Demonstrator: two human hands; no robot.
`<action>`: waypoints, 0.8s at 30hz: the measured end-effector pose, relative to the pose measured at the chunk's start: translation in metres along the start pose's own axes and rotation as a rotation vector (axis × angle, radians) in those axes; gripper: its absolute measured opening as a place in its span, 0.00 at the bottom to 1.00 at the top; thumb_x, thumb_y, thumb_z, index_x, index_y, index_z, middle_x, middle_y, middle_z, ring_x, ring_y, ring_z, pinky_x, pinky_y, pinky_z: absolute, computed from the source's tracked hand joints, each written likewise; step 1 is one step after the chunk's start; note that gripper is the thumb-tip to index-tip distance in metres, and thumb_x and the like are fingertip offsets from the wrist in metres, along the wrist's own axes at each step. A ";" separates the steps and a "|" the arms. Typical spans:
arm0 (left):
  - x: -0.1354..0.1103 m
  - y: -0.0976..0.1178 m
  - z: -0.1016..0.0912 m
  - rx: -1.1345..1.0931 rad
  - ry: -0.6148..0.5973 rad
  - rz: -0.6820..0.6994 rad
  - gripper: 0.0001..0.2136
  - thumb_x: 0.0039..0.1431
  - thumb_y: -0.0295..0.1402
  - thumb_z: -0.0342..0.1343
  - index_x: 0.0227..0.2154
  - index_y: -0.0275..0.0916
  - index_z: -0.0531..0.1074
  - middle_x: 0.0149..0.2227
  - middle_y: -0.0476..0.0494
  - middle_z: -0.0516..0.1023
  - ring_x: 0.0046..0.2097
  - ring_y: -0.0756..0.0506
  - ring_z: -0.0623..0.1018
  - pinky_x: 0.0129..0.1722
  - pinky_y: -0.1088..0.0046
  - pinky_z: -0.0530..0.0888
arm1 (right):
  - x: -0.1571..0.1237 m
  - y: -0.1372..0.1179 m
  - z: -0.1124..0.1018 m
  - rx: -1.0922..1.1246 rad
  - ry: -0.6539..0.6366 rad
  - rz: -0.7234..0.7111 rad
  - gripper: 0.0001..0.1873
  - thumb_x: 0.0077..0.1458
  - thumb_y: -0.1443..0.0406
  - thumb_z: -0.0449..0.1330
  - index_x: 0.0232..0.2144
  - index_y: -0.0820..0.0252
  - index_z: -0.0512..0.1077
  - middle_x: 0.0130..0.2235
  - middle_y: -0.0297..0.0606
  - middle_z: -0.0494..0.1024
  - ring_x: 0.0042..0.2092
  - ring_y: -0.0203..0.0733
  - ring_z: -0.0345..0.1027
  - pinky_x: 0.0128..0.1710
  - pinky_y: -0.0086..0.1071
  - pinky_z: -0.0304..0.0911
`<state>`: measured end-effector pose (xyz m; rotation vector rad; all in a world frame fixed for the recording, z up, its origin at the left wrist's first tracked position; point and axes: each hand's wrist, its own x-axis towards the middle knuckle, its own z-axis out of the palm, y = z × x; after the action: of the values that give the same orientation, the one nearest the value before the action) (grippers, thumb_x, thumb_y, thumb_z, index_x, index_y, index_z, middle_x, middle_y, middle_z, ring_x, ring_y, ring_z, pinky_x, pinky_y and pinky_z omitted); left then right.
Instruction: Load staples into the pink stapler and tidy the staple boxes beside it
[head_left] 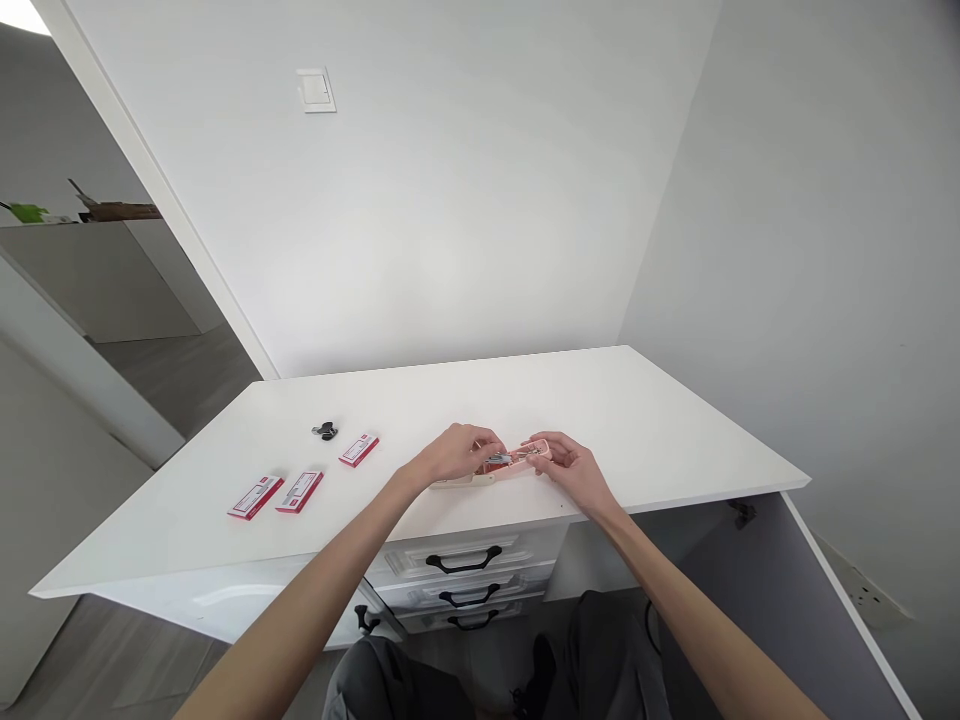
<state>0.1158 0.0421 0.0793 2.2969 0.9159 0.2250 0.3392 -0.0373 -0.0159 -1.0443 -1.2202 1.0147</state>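
Note:
A pink stapler [517,462] lies opened up on the white tabletop, between my two hands. My right hand [576,474] grips its right end, the thumb at the near side and the fingers behind. My left hand [463,452] is pinched closed over the left part of the stapler, at a small silvery strip of staples [497,459]. The fingers partly cover the strip. A long cream-coloured part [469,481] extends below my left hand; how it joins the stapler is hidden.
Three red-and-white staple boxes, a near-left one [255,497], a middle one [300,491] and a farther one [359,450], lie left of my hands. A black staple remover [326,430] sits behind them. Below the tabletop [555,390], a cabinet door [832,610] stands open at right.

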 end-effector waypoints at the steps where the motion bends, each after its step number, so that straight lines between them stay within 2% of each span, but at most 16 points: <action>1: -0.001 0.001 -0.002 0.025 -0.021 0.026 0.18 0.67 0.45 0.49 0.42 0.45 0.82 0.34 0.47 0.84 0.34 0.45 0.78 0.32 0.72 0.68 | 0.000 0.000 0.000 0.002 -0.003 0.004 0.23 0.52 0.52 0.72 0.47 0.53 0.76 0.47 0.43 0.85 0.48 0.49 0.77 0.40 0.38 0.68; 4: -0.004 0.002 -0.007 0.074 -0.040 0.057 0.17 0.67 0.45 0.50 0.42 0.44 0.82 0.35 0.47 0.84 0.35 0.45 0.78 0.33 0.72 0.67 | -0.002 -0.001 -0.001 0.018 -0.012 0.009 0.22 0.52 0.52 0.72 0.47 0.53 0.76 0.47 0.43 0.85 0.49 0.50 0.77 0.43 0.39 0.69; 9: -0.009 -0.007 -0.003 0.072 -0.030 0.006 0.14 0.62 0.46 0.57 0.41 0.45 0.83 0.38 0.48 0.85 0.39 0.43 0.80 0.35 0.72 0.69 | -0.002 -0.003 -0.001 0.048 -0.031 0.003 0.21 0.52 0.54 0.72 0.46 0.52 0.76 0.48 0.42 0.84 0.50 0.49 0.77 0.45 0.39 0.69; 11: -0.011 -0.011 0.003 0.070 0.022 0.012 0.14 0.61 0.46 0.59 0.40 0.46 0.84 0.38 0.48 0.85 0.40 0.43 0.80 0.37 0.71 0.69 | -0.002 -0.003 -0.002 0.066 -0.020 0.011 0.21 0.52 0.54 0.72 0.47 0.51 0.76 0.50 0.42 0.84 0.50 0.49 0.77 0.44 0.39 0.69; 15: -0.016 -0.015 0.018 0.059 0.181 0.034 0.13 0.59 0.47 0.62 0.41 0.48 0.85 0.43 0.46 0.84 0.45 0.41 0.78 0.42 0.68 0.70 | -0.001 0.001 -0.004 0.073 0.015 0.019 0.23 0.51 0.54 0.73 0.49 0.51 0.76 0.53 0.43 0.82 0.50 0.50 0.76 0.34 0.34 0.66; 18: -0.019 -0.016 0.027 0.008 0.248 -0.002 0.14 0.57 0.48 0.63 0.42 0.49 0.85 0.44 0.45 0.83 0.45 0.41 0.78 0.42 0.68 0.71 | -0.001 0.000 -0.007 0.070 0.008 0.028 0.24 0.52 0.53 0.72 0.49 0.52 0.77 0.54 0.45 0.81 0.51 0.51 0.74 0.32 0.34 0.64; 21: -0.024 -0.019 0.035 -0.046 0.298 -0.044 0.14 0.56 0.48 0.64 0.42 0.50 0.85 0.44 0.46 0.83 0.44 0.41 0.79 0.42 0.67 0.71 | 0.000 -0.011 -0.004 0.036 -0.009 0.020 0.25 0.52 0.52 0.71 0.50 0.53 0.77 0.53 0.46 0.82 0.51 0.52 0.74 0.33 0.35 0.66; 24: -0.027 -0.026 0.042 -0.104 0.329 -0.070 0.14 0.56 0.48 0.64 0.41 0.49 0.85 0.45 0.45 0.82 0.44 0.41 0.79 0.42 0.67 0.72 | 0.005 -0.031 0.008 -0.054 -0.053 -0.019 0.24 0.54 0.53 0.70 0.51 0.52 0.77 0.51 0.44 0.82 0.51 0.51 0.74 0.34 0.36 0.68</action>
<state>0.0971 0.0165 0.0328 2.1631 1.1161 0.6193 0.3327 -0.0390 0.0161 -1.0512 -1.3050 1.0050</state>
